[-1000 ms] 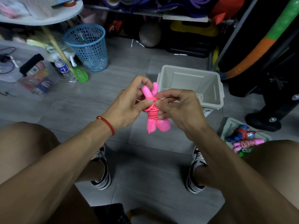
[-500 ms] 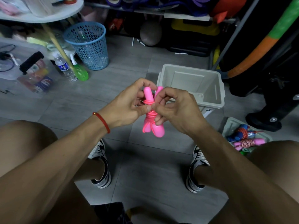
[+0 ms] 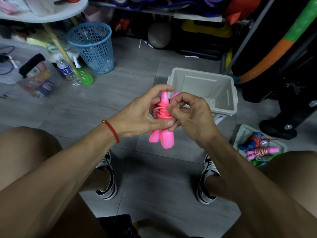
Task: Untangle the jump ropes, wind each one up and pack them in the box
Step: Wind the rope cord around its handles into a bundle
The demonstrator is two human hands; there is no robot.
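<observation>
— What are the hands doing?
— The left hand (image 3: 137, 115) is gripping the pink jump rope (image 3: 163, 120) by its paired handles, and the right hand (image 3: 190, 115) is pinching the cord coiled around them.
— And the box (image 3: 229, 97)?
— It's sitting open on the floor just behind them, while wound ropes (image 3: 257, 148) are lying in a tray (image 3: 240, 133) to the right.

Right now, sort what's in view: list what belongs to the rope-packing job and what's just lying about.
Part of the job:
pink jump rope, held by left hand and right hand
grey box
tray of wound ropes

Just lying about:
blue basket
water bottle
green spray bottle
ball
</observation>
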